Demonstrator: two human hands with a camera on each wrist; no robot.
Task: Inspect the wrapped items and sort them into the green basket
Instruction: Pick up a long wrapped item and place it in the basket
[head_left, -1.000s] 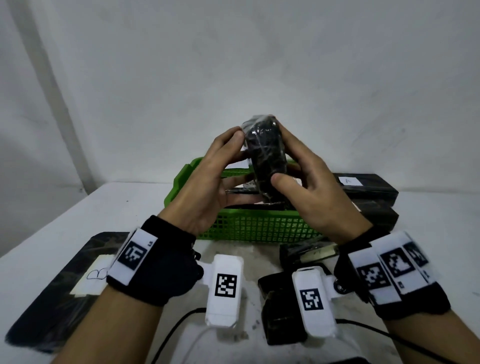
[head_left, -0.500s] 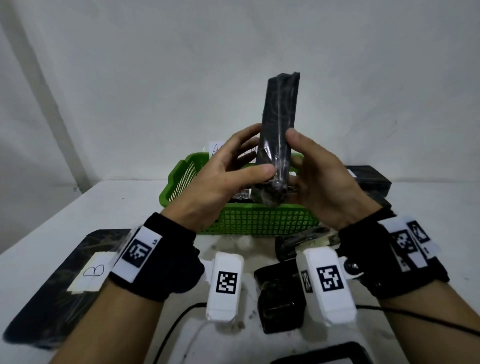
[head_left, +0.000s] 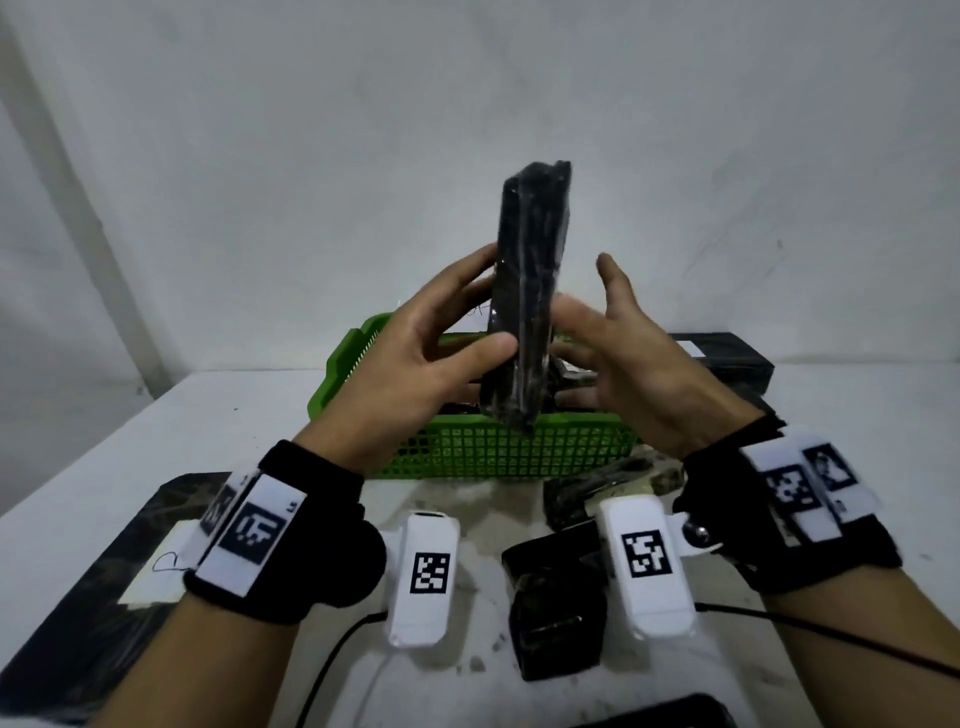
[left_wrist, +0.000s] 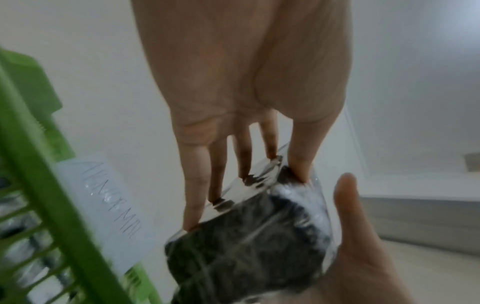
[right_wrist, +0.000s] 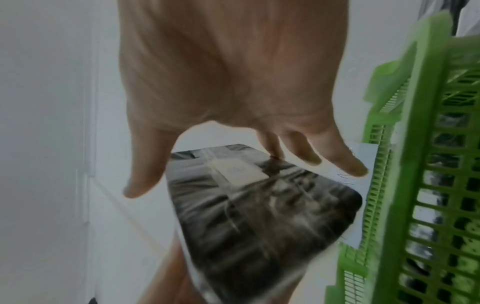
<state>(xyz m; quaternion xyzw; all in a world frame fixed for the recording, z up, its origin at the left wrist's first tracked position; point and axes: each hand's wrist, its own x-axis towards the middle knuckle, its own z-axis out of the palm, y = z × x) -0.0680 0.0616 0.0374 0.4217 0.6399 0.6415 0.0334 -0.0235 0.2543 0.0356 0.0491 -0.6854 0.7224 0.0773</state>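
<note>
A black item wrapped in clear film (head_left: 530, 291) stands upright above the near wall of the green basket (head_left: 498, 452). My left hand (head_left: 470, 332) pinches its lower half, thumb in front and fingers behind. My right hand (head_left: 587, 296) is spread open just right of it. In the right wrist view one fingertip (right_wrist: 275, 154) touches the wrapped item (right_wrist: 259, 205) and the rest stand off. The left wrist view shows my fingers (left_wrist: 197, 195) flat along the item (left_wrist: 246, 253), with the basket (left_wrist: 39, 164) on the left.
More wrapped black items (head_left: 561, 597) lie on the white table in front of the basket. Black boxes (head_left: 727, 358) sit behind it on the right. A black sheet with a paper label (head_left: 156, 577) lies at left. A handwritten tag (left_wrist: 111, 205) hangs on the basket.
The wrapped item has turned from foreshortened to standing upright and risen. My right hand has let go of it and spread its fingers; the left hand keeps its hold.
</note>
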